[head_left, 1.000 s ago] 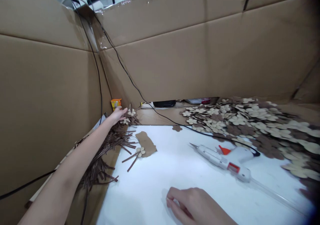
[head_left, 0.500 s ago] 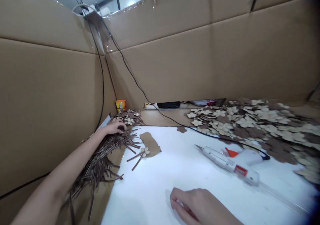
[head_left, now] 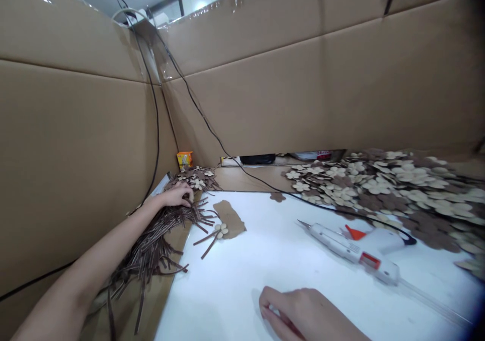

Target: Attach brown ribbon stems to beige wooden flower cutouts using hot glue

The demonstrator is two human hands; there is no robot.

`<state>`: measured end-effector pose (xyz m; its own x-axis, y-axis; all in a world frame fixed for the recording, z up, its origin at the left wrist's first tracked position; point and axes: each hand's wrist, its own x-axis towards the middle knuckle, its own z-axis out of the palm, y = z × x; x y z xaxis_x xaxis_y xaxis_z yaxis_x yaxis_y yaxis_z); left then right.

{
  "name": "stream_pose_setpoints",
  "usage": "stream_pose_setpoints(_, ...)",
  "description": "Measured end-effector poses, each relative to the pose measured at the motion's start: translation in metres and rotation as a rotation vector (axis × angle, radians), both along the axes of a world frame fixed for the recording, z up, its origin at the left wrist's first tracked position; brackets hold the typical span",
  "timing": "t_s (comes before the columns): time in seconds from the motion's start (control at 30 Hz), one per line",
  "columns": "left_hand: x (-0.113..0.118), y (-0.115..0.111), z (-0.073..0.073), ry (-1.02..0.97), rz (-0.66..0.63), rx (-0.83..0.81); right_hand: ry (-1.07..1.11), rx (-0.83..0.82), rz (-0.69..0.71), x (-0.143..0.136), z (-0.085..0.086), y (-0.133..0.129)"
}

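Observation:
At the left, my left hand (head_left: 180, 195) reaches over a heap of thin brown strips (head_left: 151, 252), fingers curled down. A small beige piece shows at its fingertips, its shape mostly covered. Just beyond that hand is a pile of finished-looking flowers (head_left: 197, 183) in beige and brown. My right hand (head_left: 301, 310) rests near the front of the white board (head_left: 227, 290), its fingers folded in a loose fist with no object visible in them. A beige flower with two brown strips (head_left: 221, 231) lies against a torn cardboard piece (head_left: 232, 220).
A white glue gun (head_left: 348, 247) with an orange trigger and clear glue stick lies right of centre. Behind it spreads a large heap of flower cut-outs (head_left: 382, 184). A black cable (head_left: 261, 179) crosses the board's back. Cardboard walls (head_left: 265, 93) enclose the space; an orange box (head_left: 184, 159) stands in the corner.
My left hand has shifted slightly right over the strips, and a beige piece now shows at its fingertips. My right hand keeps its pose. The view has moved a little.

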<state>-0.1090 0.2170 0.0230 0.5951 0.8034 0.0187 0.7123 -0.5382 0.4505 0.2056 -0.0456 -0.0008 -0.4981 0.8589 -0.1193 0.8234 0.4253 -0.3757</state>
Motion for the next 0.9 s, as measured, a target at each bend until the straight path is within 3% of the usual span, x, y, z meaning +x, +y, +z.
stream_pose_setpoints(0.5,0.023,-0.014,0.009,-0.937,0.234,-0.543,0.026,-0.037,-0.004,0.000,-0.001,0.001)
stream_pose_setpoints(0.67,0.031,-0.015,0.002,-1.022,0.334,-0.639,0.053,-0.061,-0.015,0.000,0.001,0.000)
stream_pose_setpoints(0.9,0.032,-0.022,-0.005,-0.968,0.376,-0.536,0.051,-0.103,0.011,0.000,0.004,0.001)
